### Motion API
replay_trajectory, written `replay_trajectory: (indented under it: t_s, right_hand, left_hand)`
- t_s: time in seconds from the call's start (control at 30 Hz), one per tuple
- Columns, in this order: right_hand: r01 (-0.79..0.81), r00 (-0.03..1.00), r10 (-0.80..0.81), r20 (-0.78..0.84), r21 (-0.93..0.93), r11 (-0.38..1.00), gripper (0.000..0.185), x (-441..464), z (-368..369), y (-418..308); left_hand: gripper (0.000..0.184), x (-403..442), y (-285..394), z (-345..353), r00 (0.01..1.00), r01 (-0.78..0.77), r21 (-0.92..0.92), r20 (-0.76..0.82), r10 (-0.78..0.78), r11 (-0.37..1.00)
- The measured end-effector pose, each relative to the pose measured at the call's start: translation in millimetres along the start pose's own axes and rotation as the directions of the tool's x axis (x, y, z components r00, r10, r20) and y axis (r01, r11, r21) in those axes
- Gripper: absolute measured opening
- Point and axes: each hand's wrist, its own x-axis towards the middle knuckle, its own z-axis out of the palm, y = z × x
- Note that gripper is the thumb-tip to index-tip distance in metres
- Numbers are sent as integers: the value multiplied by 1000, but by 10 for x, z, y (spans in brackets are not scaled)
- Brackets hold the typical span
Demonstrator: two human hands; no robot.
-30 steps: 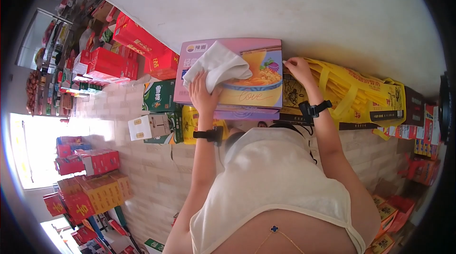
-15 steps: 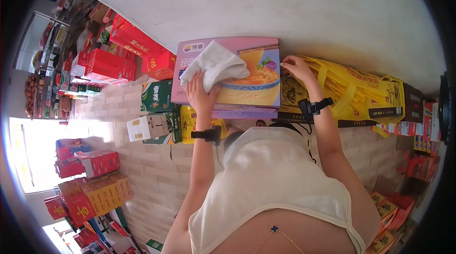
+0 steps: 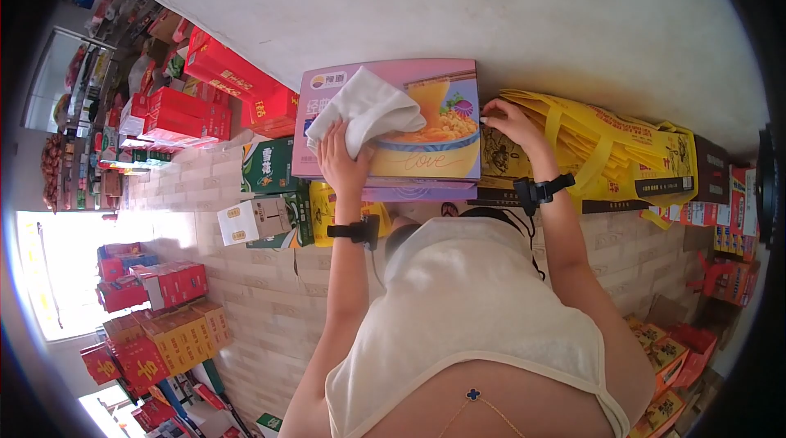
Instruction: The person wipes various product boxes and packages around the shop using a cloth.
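Observation:
A white cloth (image 3: 368, 107) lies bunched on top of a pink and purple noodle box (image 3: 426, 161). My left hand (image 3: 342, 158) presses on the lower left part of the cloth, its fingers closed on it. To the right of the box, my right hand (image 3: 512, 123) hovers by its right edge, thumb and fingers pinched together; whether anything is between them is too small to tell. Beneath and beside that hand are a dark and gold box (image 3: 501, 153) and a pile of yellow bags (image 3: 622, 151).
A white wall (image 3: 458, 4) rises behind the boxes. Green boxes (image 3: 268, 165) and a white carton (image 3: 252, 222) stand left of the noodle box. Red boxes (image 3: 176, 116) and shelves are farther left. More cartons (image 3: 663, 356) stand at the lower right.
The view has shifted slightly, so the noodle box appears a little farther left and higher. The cloth and both hands keep nearly the same places on and beside the box.

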Motion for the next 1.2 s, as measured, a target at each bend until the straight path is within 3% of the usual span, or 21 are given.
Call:
replay_trajectory:
  t_s: [0.3,0.4,0.47,0.5,0.57,1.0,1.1,1.2]
  right_hand:
    - [43,999,-42,-24,37,998,22,-94,59,135]
    - [50,998,-51,-36,-29,998,20,-38,60,247]
    - [-44,996,63,-57,283,958,22,-35,87,236]
    - [-43,996,61,-58,283,958,22,-22,90,213]
    - [-28,992,38,-122,87,996,24,15,77,162]
    - [-19,1000,19,-2,-37,999,22,-13,26,176]
    - [-38,998,33,-46,-121,992,21,-72,65,111]
    - [50,983,-92,-161,-248,968,19,-162,175,-31]
  left_hand:
    - [52,-14,-37,17,1000,-2,0,9,2,1000]
    - [53,-1,-45,26,1000,-1,-18,12,1,1000]
    - [53,-19,-50,31,999,16,3,30,-16,1000]
    - [53,-20,-52,33,999,15,3,29,-15,1000]
    - [53,-22,-59,40,1000,8,-8,30,-8,1000]
    - [49,-13,-25,19,1000,12,-24,13,-11,1000]
    - [51,3,-52,17,998,10,-10,57,-9,1000]
    - [55,21,-139,3,991,-15,3,133,15,1000]
